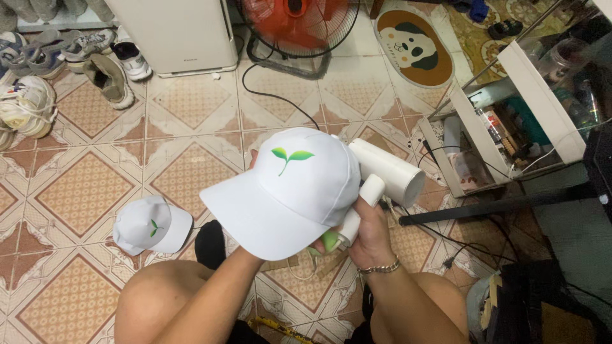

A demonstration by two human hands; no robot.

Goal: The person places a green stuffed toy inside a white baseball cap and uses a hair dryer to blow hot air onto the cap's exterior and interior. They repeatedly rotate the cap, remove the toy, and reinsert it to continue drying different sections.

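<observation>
held up over the tiled floor point(89, 191): a white cap point(290, 191) with a green sprout print, crown propped on the left hand point(255, 159), mostly hidden inside it, so cannot tell how far those fingers are spread. right hand point(363, 232) wrapped tight around the handle of a white handheld steamer point(382, 178), nozzle end tucked against the cap's side. probably light and soft in the crown, easily dented; stiffer along the brim, likely the surest place to grip, or from inside as now. steamer looks smooth, hard plastic, best held by the handle. second white cap point(152, 225) lying on the floor to the left, well apart. shoes point(38, 70) and a red fan point(296, 25) beyond.
</observation>
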